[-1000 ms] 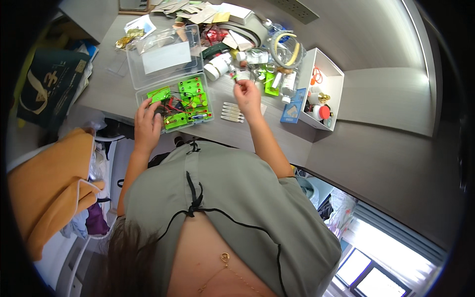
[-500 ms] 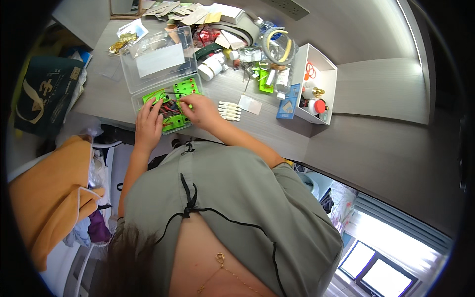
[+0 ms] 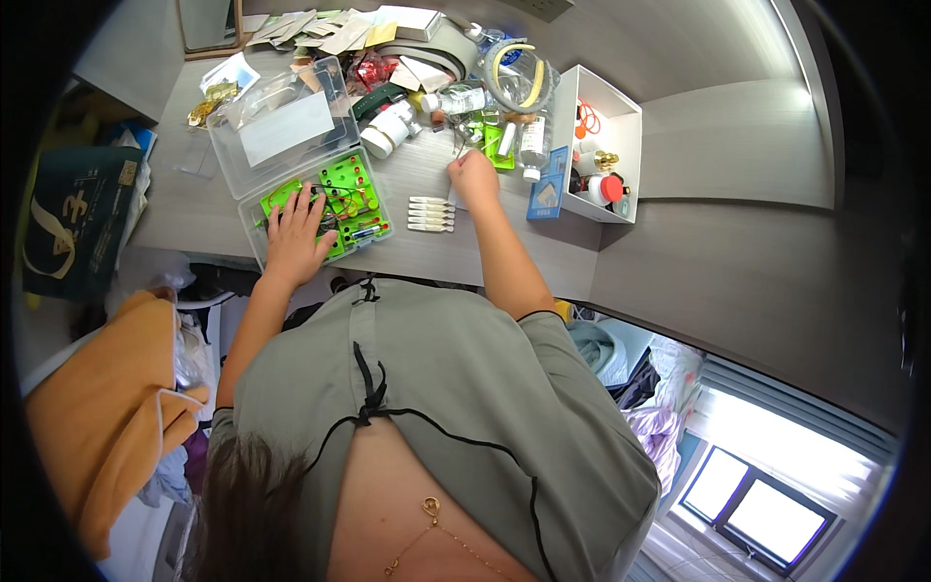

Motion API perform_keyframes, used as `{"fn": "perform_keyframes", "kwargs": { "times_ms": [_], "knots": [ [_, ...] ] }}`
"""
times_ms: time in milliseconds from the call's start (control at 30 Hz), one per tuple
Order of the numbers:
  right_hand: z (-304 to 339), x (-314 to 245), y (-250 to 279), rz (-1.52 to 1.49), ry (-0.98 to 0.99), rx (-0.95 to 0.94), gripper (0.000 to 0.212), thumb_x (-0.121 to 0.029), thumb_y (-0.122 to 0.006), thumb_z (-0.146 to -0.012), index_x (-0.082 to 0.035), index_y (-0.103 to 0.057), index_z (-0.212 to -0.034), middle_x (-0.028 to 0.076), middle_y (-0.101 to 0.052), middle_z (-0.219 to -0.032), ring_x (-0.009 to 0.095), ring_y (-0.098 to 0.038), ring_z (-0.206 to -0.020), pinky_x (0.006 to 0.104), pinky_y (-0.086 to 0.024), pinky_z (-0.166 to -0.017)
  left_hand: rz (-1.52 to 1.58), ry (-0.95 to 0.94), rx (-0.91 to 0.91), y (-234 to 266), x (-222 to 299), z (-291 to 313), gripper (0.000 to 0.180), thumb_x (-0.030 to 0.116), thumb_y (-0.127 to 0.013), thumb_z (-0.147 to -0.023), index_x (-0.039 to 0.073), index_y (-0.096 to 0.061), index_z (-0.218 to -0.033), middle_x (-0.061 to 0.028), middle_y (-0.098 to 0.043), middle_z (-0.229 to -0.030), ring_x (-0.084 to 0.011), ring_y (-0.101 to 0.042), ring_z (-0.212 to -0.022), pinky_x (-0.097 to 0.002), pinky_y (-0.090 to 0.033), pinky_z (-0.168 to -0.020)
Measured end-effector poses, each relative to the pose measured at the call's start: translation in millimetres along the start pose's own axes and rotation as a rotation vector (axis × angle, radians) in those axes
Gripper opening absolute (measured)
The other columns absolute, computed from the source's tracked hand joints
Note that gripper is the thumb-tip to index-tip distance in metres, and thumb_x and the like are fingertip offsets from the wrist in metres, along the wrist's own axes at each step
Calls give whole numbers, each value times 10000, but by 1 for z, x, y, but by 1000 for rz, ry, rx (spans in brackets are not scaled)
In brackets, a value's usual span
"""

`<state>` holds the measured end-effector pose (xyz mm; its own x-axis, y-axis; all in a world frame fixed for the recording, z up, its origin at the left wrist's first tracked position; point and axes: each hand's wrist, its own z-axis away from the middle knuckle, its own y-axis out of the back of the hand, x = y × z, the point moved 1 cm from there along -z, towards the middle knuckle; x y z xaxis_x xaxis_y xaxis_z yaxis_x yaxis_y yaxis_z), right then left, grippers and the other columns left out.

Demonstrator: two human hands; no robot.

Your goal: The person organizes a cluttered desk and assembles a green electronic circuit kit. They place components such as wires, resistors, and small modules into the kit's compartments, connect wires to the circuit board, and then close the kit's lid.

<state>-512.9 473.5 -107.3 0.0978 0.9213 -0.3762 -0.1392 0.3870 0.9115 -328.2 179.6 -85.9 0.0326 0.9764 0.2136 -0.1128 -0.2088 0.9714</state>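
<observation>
Wires [image 3: 333,191] partly under left fingers [image 3: 303,202], framed panel [image 3: 209,26] cropped

Blown-out glare at the window [image 3: 776,520]

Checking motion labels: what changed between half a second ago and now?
The right hand came out of the clear box and moved right, to the desk near the bottles; whether it grips anything is hidden. The left hand shifted slightly right over the green parts, fingers straighter. Unchanged: box open, small white pieces in their row, white carton at right.
</observation>
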Motion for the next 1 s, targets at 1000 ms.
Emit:
{"fn": "perform_keyframes", "kwargs": {
  "times_ms": [1000],
  "knots": [
    [4, 16, 67, -1422, -385, -116, 237, -279, -648, -911, -119, -541, -773, -41, -431, -554, 63, -283, -383, 249, -188, -363, 416, 115, 380, 42, -12, 46, 377, 236, -569, -929, 70, -592, -1267, -201, -400, -1471, -391, -418, -1323, -450, -330, -1093]
  ]
}}
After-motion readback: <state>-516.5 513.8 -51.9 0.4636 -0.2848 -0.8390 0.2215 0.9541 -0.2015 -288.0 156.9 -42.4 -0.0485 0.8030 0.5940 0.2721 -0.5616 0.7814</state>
